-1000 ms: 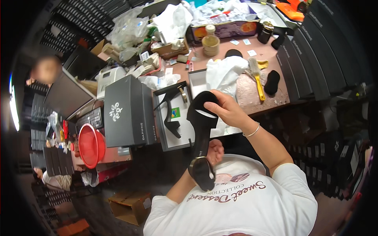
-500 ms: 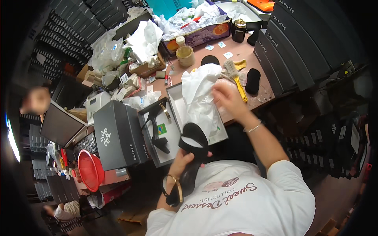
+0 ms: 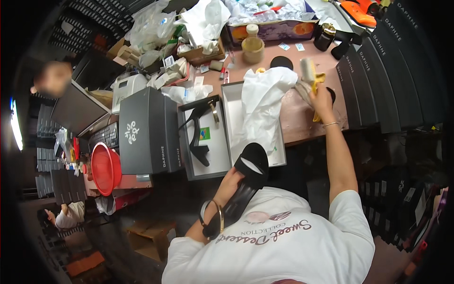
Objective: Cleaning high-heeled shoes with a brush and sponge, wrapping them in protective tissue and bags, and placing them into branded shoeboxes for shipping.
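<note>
My left hand (image 3: 230,182) grips a black high-heeled sandal (image 3: 246,182) close to my chest, sole toward the camera. My right hand (image 3: 321,97) reaches out over the brown table (image 3: 302,116) and closes on a yellow-handled brush (image 3: 313,80). Between my hands lies an open shoe box (image 3: 231,118) with white tissue paper (image 3: 262,106) spilling out of it. The box lid (image 3: 208,146) beside it holds the matching black sandal (image 3: 198,130).
A shut black shoe box (image 3: 146,130) stands left of the lid, with a red bowl (image 3: 105,168) beyond it. Tape rolls (image 3: 253,47), a dark jar (image 3: 325,37), plastic bags and cartons crowd the far table. Black boxes (image 3: 378,71) stack along the right. Other people are at the far left.
My right hand left the tissue paper and moved right to the yellow-handled brush. My left hand lowered the sandal toward my chest. The view shifted slightly.
</note>
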Available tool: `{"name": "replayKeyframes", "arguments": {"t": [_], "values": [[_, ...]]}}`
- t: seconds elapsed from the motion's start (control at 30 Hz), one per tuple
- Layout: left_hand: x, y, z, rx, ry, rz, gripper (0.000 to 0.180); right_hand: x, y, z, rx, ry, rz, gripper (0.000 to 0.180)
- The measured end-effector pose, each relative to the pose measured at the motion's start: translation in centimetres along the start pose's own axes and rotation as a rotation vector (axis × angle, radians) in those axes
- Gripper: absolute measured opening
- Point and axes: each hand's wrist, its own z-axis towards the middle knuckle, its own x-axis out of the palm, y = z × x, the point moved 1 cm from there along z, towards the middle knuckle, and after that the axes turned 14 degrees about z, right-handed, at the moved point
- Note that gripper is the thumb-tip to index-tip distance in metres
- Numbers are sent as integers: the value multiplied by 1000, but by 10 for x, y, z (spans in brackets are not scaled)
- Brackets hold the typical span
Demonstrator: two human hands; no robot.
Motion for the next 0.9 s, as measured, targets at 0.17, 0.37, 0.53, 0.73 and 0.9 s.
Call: {"name": "replayKeyframes", "arguments": {"t": [0.17,0.37,0.53,0.73,0.9], "values": [[0,-6,-3,8,-28,8,39,-47,58,-11,266,0,638,47],[-2,-23,0,109,-59,49,41,-99,215,-106,-564,312,292,45],[-78,14,24,90,-291,94,34,-144,200,-185,-366,803,-117,51],[-51,-40,-19,557,-332,157,41,-140,192,-139,-262,263,176,50],[-49,-30,-5,477,-12,-285,41,-55,106,-57,67,126,300,41]]}}
